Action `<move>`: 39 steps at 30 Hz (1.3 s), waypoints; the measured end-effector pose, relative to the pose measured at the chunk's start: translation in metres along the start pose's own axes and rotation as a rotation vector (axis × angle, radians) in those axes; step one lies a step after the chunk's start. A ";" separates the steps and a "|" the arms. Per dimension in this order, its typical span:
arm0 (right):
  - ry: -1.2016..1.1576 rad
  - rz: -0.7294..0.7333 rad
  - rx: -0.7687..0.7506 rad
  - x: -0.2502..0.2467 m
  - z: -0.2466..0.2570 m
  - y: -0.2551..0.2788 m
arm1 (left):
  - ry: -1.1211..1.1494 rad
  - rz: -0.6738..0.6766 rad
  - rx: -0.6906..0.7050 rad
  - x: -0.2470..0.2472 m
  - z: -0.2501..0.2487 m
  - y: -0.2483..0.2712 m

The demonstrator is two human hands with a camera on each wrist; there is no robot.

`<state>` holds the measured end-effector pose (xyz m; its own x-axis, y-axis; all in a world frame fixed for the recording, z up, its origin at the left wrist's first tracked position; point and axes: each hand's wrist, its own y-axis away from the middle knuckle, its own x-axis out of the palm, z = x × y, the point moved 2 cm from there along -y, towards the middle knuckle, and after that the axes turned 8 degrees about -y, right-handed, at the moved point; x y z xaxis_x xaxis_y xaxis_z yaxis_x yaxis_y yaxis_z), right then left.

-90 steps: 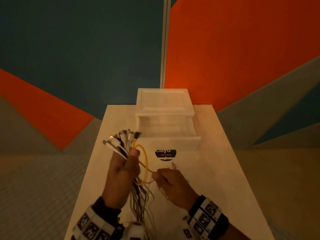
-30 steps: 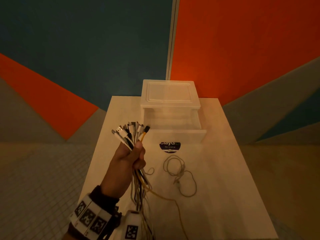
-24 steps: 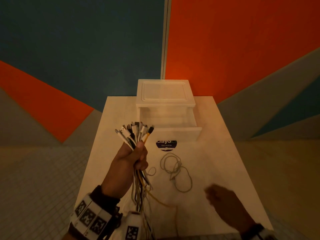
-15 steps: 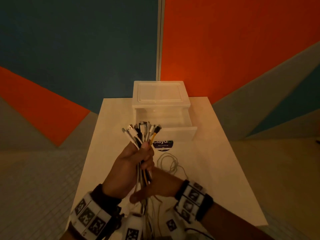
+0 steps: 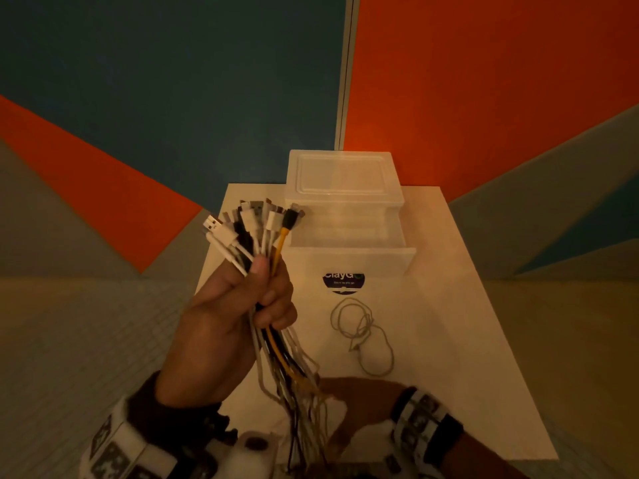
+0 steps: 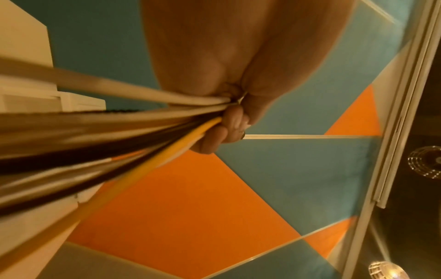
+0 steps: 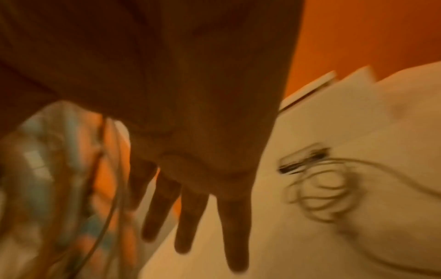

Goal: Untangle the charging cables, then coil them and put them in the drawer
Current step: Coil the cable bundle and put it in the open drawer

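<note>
The left hand is gripping the bundle of charging cables in a fist above the table, plugs fanning upward just before the open drawer. The right hand is reaching under the dangling strands with fingers straight and spread, holding nothing. One loose cable is lying on the table before the drawer.

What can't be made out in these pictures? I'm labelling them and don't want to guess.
- Right hand, head view: fingers hidden behind the cable bundle; right wrist view too blurred to show contact.
- Bundle's lower ends: cut off by the head view's bottom edge.
- Cable count: strands overlap inside the left hand; left wrist view blurred.
- Drawer contents: translucent, too dim.
- Loose cable on table: plugs too small.
</note>
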<state>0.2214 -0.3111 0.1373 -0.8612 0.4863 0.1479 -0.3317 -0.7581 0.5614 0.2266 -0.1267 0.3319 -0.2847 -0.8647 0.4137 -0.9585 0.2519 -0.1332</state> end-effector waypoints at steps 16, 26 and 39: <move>0.348 -0.772 -0.004 -0.057 -0.053 0.021 | 0.101 -0.113 -0.218 -0.006 0.039 -0.004; 0.028 -0.997 -0.972 -0.008 0.172 0.105 | -0.005 -0.124 -0.162 0.013 0.026 -0.060; 0.493 -1.363 -0.879 -0.025 0.257 0.084 | -0.228 -0.153 -0.005 0.039 -0.018 -0.098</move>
<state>0.3145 -0.2752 0.3900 0.2371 0.8982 -0.3702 -0.8311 -0.0098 -0.5560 0.3095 -0.1774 0.3773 -0.1277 -0.9683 0.2148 -0.9904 0.1127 -0.0806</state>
